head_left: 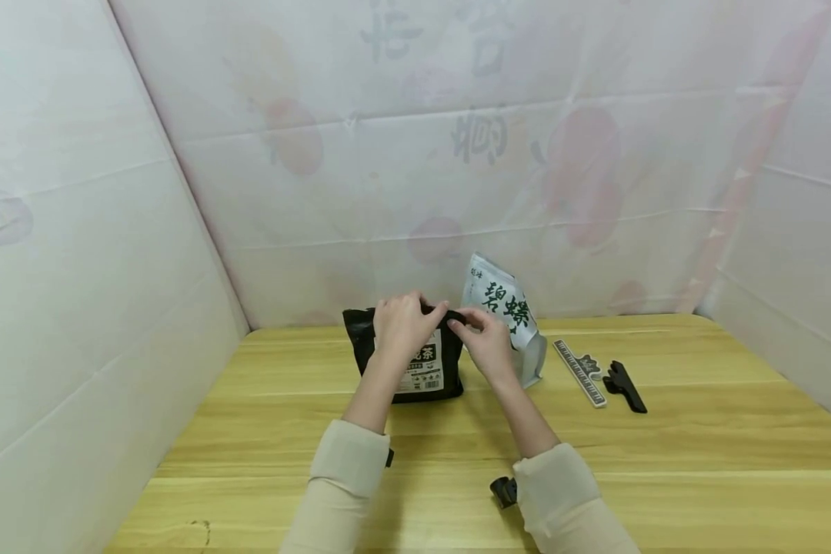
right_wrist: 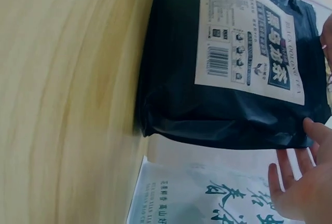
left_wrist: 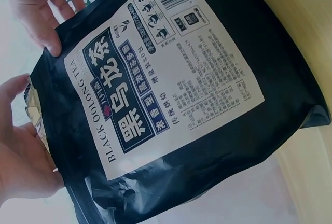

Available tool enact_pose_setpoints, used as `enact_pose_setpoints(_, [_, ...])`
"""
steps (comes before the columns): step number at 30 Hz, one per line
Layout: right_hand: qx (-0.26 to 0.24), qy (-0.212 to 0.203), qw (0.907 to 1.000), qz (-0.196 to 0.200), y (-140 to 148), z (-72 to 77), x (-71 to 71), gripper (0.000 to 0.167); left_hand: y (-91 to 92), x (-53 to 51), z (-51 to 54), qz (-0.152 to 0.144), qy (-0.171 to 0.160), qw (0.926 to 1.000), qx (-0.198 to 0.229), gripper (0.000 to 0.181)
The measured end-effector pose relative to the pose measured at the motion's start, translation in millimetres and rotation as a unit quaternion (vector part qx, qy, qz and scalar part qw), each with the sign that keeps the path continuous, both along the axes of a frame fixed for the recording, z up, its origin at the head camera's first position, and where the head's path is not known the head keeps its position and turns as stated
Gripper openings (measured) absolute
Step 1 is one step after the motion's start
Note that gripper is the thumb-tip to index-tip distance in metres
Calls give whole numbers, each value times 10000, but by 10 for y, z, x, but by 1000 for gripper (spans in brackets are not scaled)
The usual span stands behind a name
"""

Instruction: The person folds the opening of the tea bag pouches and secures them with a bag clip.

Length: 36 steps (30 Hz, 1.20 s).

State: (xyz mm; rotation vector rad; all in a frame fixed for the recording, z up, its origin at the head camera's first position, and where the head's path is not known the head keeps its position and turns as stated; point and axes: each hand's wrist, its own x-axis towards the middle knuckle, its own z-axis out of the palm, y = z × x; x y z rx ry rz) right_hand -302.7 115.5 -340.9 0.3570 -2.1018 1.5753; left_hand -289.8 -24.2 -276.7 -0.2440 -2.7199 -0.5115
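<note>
Pouch (head_left: pixel 425 368), black, tea label: standing near twelve o'clock on the counter (head_left: pixel 249 446). Left hand (head_left: pixel 398 329): pinching its top edge. Right hand (head_left: pixel 490 346): pinching its two-o'clock corner. White bag (head_left: pixel 500 296): two o'clock. White clip (head_left: pixel 580 374), black clip (head_left: pixel 625 388): three o'clock.

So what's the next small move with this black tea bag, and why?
Probably fold over the top of the black tea bag: left hand and right hand both grip its top edge, and a white clip and black clip lie loose to the right.
</note>
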Motion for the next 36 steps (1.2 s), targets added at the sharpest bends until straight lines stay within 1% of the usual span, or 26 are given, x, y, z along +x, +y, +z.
enact_pose_setpoints(4, [87, 197, 9997, -65, 3, -4, 7, 13, 2, -12, -3, 2, -8, 10000, 2, 48])
enact_pose_setpoints(10, [268, 130, 9993, -226, -15, 6, 23, 18, 19, 8, -26, 25, 58, 10000, 29, 47])
enact_pose_setpoints(13, [431, 127, 9981, -413, -29, 12, 38, 18, 41, 19, -34, 140, 157, 9998, 12, 52])
enact_pose_setpoints(17, [583, 308, 9956, -669, -51, 13, 53, 14, 82, 23, -40, 371, 289, 9989, -3, 58])
enact_pose_setpoints(20, [717, 493, 9926, -846, -59, 0, 51, 12, 105, 23, -39, 491, 320, 9983, 34, 55])
enact_pose_setpoints(23, [880, 650, 9893, -962, -53, -18, 40, 11, 108, 24, -32, 510, 265, 9983, 12, 50])
enact_pose_setpoints(26, [1022, 761, 9879, -889, -27, -28, 25, 11, 92, 25, -20, 416, 152, 9990, -18, 47])
enact_pose_setpoints(29, [1159, 820, 9877, -657, 16, -34, 8, 14, 69, 27, -8, 289, 34, 9996, -43, 46])
enact_pose_setpoints(33, [1293, 727, 9884, -326, 76, -41, -19, 18, 45, 32, -3, 174, -6, 9998, -71, 45])
enact_pose_setpoints(36, [1357, 602, 9887, -188, 101, -43, -29, 18, 34, 31, -8, 126, 20, 9999, -58, 43])
